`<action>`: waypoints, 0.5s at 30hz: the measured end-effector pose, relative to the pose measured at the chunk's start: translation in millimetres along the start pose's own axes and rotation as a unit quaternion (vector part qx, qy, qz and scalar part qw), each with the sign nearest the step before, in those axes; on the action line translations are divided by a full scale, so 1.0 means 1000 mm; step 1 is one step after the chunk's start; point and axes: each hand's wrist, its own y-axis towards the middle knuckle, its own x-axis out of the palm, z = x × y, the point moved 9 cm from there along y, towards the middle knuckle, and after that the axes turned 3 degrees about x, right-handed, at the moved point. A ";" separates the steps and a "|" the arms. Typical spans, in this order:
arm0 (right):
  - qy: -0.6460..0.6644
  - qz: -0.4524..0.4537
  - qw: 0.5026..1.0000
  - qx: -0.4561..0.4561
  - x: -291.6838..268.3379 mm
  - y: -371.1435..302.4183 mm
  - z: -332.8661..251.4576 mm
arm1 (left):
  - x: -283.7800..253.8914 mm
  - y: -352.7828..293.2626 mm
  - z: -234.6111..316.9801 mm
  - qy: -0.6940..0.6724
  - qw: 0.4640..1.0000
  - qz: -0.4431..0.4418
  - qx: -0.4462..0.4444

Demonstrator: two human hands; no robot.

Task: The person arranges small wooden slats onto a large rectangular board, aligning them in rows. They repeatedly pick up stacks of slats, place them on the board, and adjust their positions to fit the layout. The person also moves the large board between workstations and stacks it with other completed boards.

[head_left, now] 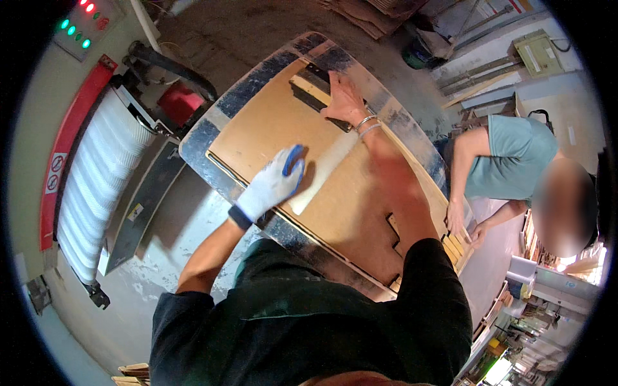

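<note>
A large tan board [257, 135] lies on a worn, dark-edged table [222, 116]. My left hand [273, 180], in a white glove with blue fingertips, hovers at the board's left near edge with its fingers loosely bent and apart, holding nothing. A pale strip [325, 174] runs across the board beside it. At the board's far end lies a small stack of wooden strips with dark edges [310, 91]. My bare right hand [346, 103], with bands on the wrist, grips the right end of that stack, thumb on the near side and fingers over the far side.
To the right a co-worker in a green shirt [508, 151] has both hands at the board's right edge, by several light wooden strips [454, 248]. More dark-edged pieces [394, 231] lie under my right arm. A machine with a white ribbed roller [103, 186] and red bar stands left.
</note>
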 end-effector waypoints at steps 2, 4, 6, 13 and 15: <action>-0.020 0.009 1.000 0.007 -0.001 0.007 -0.002 | -0.004 -0.023 -0.008 0.008 0.998 -0.024 -0.055; -0.047 0.017 0.999 0.020 -0.001 0.011 -0.003 | -0.001 -0.029 -0.008 -0.029 0.998 -0.046 -0.038; -0.034 0.000 0.999 0.028 0.002 0.014 0.000 | -0.001 -0.035 -0.007 -0.019 0.997 -0.059 -0.035; -0.032 -0.032 0.998 0.033 0.007 0.020 0.004 | -0.004 -0.037 -0.008 -0.021 0.999 -0.038 -0.008; -0.052 -0.044 0.997 0.038 0.006 0.021 -0.001 | -0.003 -0.039 -0.009 -0.015 0.999 -0.042 -0.013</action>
